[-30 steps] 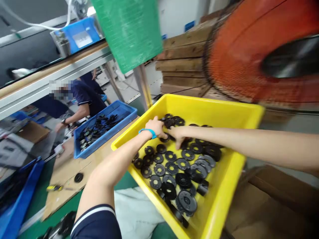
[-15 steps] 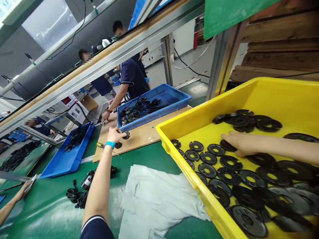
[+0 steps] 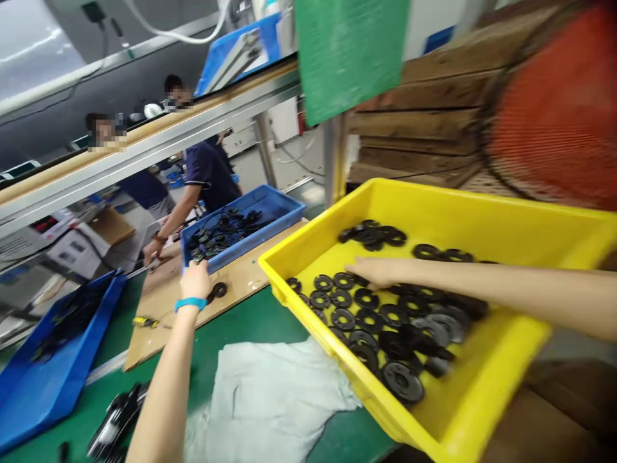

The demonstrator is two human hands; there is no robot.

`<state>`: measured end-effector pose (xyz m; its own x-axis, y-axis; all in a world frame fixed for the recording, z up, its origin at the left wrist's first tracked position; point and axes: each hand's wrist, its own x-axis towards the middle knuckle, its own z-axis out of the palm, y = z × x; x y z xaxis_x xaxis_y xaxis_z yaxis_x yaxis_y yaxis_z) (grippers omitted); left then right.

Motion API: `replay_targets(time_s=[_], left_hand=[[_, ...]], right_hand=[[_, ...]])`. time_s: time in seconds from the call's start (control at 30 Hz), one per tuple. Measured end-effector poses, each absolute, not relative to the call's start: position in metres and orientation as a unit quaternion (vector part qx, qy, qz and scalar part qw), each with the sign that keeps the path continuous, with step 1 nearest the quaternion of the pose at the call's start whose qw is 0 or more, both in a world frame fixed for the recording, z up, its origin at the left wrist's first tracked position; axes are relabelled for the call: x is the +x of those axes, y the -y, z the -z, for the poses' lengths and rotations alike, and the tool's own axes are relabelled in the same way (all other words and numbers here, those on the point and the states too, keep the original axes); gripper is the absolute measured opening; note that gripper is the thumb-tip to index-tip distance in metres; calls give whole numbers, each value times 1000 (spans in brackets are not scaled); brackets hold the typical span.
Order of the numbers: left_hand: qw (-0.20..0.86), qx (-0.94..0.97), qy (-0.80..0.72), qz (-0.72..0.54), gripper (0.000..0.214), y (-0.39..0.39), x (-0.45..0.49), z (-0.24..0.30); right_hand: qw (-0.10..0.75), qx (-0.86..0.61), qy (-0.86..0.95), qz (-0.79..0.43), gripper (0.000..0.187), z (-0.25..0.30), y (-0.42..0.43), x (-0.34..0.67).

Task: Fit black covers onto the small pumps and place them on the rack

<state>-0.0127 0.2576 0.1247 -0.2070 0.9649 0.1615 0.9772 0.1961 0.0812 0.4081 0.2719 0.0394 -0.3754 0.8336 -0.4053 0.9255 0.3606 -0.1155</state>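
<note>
My left hand (image 3: 195, 281), with a blue wristband, reaches to the front rim of the blue bin (image 3: 241, 243); its fingertips are blurred and partly hidden near dark cabled parts (image 3: 219, 233). Just right of the wrist, a black ring-shaped part (image 3: 220, 290) lies on the wooden board (image 3: 250, 265), with another dark piece against it. Inside the yellow bin (image 3: 463, 218), my right hand (image 3: 378, 272) is palm down, fingers closed over a black ring-shaped disc (image 3: 359, 280). Several more black discs (image 3: 369, 319) lie spread around and below that hand.
A pale cloth (image 3: 274, 392) lies on the green table (image 3: 216, 341). A yellow-handled tool (image 3: 145, 321) rests on the board. Left are another blue bin (image 3: 43, 392) and a black cabled device (image 3: 116, 418). A co-worker (image 3: 207, 170) stands beyond the board; an orange-red fan (image 3: 559, 109) is at right.
The view has swung right, so everything sits further left. My left hand has gone from a black ring-shaped part over the board to the blue bin's rim. My right hand stays among the discs.
</note>
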Motion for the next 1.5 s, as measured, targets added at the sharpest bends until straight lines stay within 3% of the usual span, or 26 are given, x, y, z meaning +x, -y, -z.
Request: replay_targets(time_s=[0.17, 0.3, 0.47, 0.53, 0.63, 0.83, 0.93, 1.07, 1.13, 1.2, 1.33, 1.43, 1.5], left_hand=[[73, -840, 503, 189, 33, -258, 101, -168], [-48, -930, 337, -141, 44, -262, 222, -142], [-76, -890, 363, -266, 94, -281, 284, -83], [-82, -888, 360, -273, 104, -287, 283, -70], [-102, -892, 344, -274, 103, -297, 273, -64], [-156, -875, 351, -294, 79, -313, 265, -66], [-157, -885, 345, -272, 65, -310, 269, -67], [-127, -910, 334, -208, 31, -296, 275, -87], [-113, -918, 345, -156, 33, -286, 267, -110], [-103, -921, 366, -82, 48, -276, 240, -140], [-56, -878, 466, 97, 53, -254, 120, -185], [21, -711, 666, 224, 44, -238, 12, -170], [23, -658, 721, 214, 39, -231, -42, -140]], right_hand=[[110, 569, -795, 178, 48, -45, -283, 420], [103, 583, -785, 181, 62, -41, -287, 424], [100, 590, -783, 168, 62, -31, -293, 425], [98, 591, -783, 165, 65, -28, -297, 425], [95, 594, -782, 161, 64, -28, -302, 426], [67, 610, -777, 138, 67, -35, -307, 429], [51, 626, -768, 126, 73, -38, -309, 430], [37, 643, -755, 124, 73, -41, -313, 430], [36, 643, -754, 130, 66, -41, -314, 430], [34, 640, -756, 136, 62, -42, -314, 431], [-2, 630, -767, 123, 60, -65, -323, 433], [-54, 615, -780, 98, 56, -109, -329, 417], [-109, 577, -806, 75, 54, -147, -326, 385]])
